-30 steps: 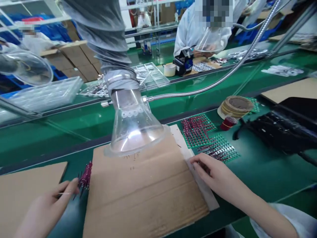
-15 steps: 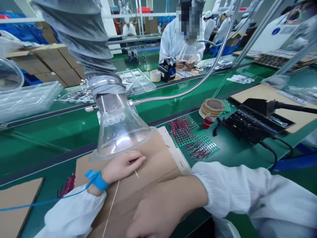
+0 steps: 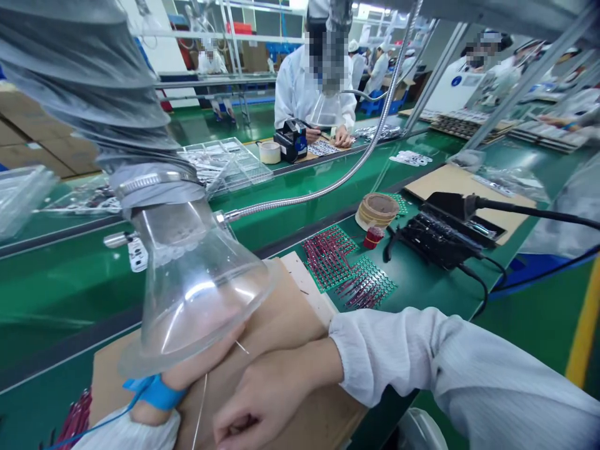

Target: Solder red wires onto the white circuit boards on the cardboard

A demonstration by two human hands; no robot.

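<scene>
My left hand [image 3: 206,365] rests on the brown cardboard sheet [image 3: 285,319], partly behind the rim of the clear funnel hood [image 3: 197,294]. Its fingers are pinched on a thin metal wire [image 3: 200,403] that runs down towards me, with a short end poking out past the fingertips. A blue wrist strap [image 3: 154,390] wraps that wrist. My right hand [image 3: 262,400] lies across the cardboard just below the left, with its fingers curled in; what they hold is hidden.
Green boards with red parts [image 3: 328,250] lie right of the cardboard, beside a tape roll [image 3: 377,209], a small red pot [image 3: 374,236] and a black soldering station [image 3: 435,237]. More red parts [image 3: 75,422] lie lower left. A co-worker [image 3: 300,94] sits across the belt.
My left hand came from the red parts at the left to under the hood, carrying the wire. My right hand left the cardboard's right edge, crossed in front of me and curled shut.
</scene>
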